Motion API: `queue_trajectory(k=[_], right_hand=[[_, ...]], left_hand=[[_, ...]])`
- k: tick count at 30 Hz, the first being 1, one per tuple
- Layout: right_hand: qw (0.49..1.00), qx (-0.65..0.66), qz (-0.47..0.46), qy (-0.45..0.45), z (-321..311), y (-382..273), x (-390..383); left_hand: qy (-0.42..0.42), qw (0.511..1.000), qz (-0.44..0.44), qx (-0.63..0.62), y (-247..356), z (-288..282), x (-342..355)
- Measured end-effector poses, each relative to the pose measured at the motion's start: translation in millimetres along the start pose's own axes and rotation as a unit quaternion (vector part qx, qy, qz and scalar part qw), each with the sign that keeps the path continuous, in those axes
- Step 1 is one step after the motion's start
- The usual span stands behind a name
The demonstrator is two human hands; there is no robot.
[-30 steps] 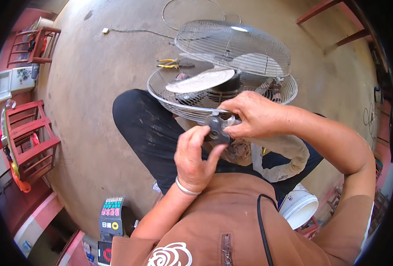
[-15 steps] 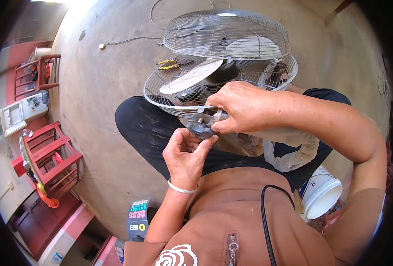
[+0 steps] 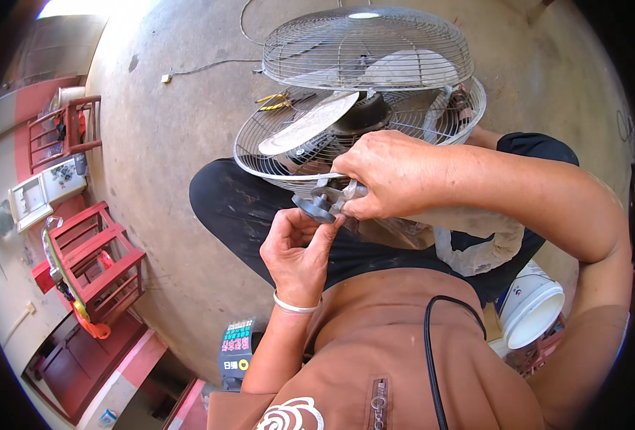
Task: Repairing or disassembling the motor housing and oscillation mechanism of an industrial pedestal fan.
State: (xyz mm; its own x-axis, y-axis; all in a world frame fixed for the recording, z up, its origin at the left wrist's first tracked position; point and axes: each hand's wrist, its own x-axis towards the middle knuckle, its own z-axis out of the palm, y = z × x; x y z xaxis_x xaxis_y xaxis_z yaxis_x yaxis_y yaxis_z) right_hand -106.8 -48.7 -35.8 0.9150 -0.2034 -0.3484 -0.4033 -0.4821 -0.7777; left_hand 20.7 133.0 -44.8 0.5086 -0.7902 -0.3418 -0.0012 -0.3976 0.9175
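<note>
A dark grey lobed knob (image 3: 313,209) on a metal bolt is pinched between the thumb and fingers of my left hand (image 3: 296,251). Close beside it, my right hand (image 3: 385,172) grips a grey metal clamp piece (image 3: 351,190) at the near rim of the fan. The fan's rear wire guard (image 3: 260,170) lies tilted between my legs, with a pale blade (image 3: 309,125) and a black hub (image 3: 362,115) inside. Its front wire guard (image 3: 364,61) stands raised behind the blades. My right fingers partly hide the clamp piece.
Crumpled clear plastic wrap (image 3: 486,254) hangs under my right forearm. Yellow-handled pliers (image 3: 273,99) lie beyond the guard. A cord with a plug (image 3: 165,79) runs over the floor. A white bucket (image 3: 532,312) stands at right, a dark printed box (image 3: 236,351) and red stools (image 3: 106,265) at left.
The grey knob has turned in my left fingers and now shows more of its edge. My right hand keeps its grip on the clamp piece. The whole view has shifted slightly.
</note>
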Motion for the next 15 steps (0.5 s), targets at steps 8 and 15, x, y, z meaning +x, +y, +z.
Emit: queue_trajectory(k=[8,15], right_hand=[[1.0,-0.001,-0.015,0.019,3.7,4.8,-0.8],[1.0,-0.017,0.003,0.006,5.0,4.8,0.9]], left_hand=[[-0.087,0.961,0.015,0.263,29.1,-11.3,14.9],[-0.106,0.955,-0.003,0.278,55.3,-4.6,4.8]])
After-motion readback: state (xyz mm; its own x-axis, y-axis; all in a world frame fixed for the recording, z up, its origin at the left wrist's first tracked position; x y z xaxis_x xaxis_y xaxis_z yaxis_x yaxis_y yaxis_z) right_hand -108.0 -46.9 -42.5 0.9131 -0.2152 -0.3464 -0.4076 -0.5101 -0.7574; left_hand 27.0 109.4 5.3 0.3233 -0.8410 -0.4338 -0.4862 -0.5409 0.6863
